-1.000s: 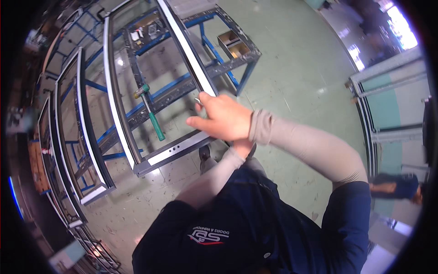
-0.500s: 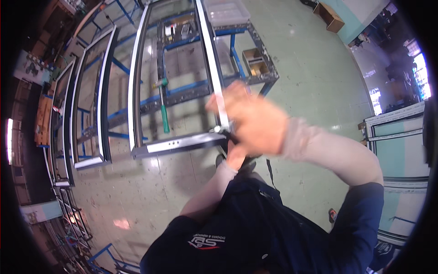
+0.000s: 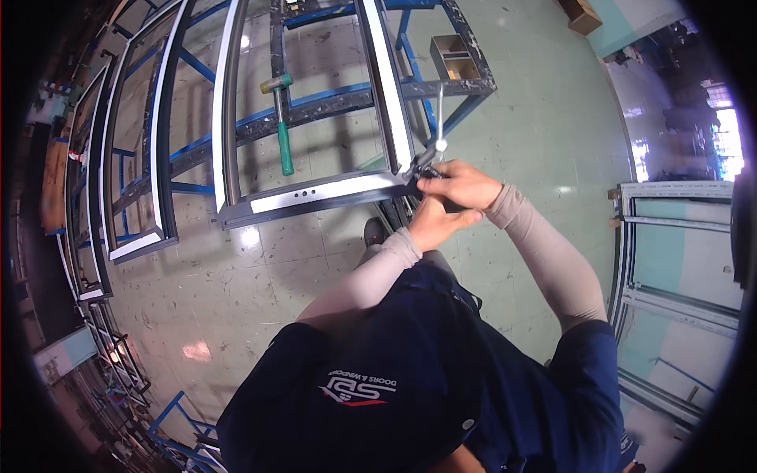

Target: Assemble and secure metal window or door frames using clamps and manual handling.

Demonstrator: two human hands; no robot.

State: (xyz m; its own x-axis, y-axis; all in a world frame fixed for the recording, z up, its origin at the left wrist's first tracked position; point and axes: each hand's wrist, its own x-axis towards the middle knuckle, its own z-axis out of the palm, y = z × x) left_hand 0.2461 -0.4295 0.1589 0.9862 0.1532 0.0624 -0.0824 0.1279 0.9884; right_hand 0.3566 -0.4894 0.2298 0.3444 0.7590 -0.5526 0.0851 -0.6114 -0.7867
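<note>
A dark window frame (image 3: 327,191) with white strips lies across a blue-legged workbench. At its near right corner, my right hand (image 3: 467,186) is closed on a dark metal tool (image 3: 426,170). Beside the tool a thin metal rod (image 3: 441,118) with a pale knob at its near end stands out past the frame's edge; whether the two are one piece I cannot tell. My left hand (image 3: 438,224) is just below the right one, thumb stretched to the right, its curled fingers partly hidden at the corner. Inside the frame, a green-handled mallet (image 3: 284,134) rests on the bench bars.
Two more frames (image 3: 162,134) lean or lie to the left. A divided box (image 3: 456,57) sits on the bench's right end. Large panels (image 3: 678,244) stand at the right. My shoe (image 3: 374,230) shows on the tiled floor under the frame's near edge.
My right hand, blurred above the corner before, has come down to the right and now grips beside the left hand. The metal rod has come into sight. The view has shifted.
</note>
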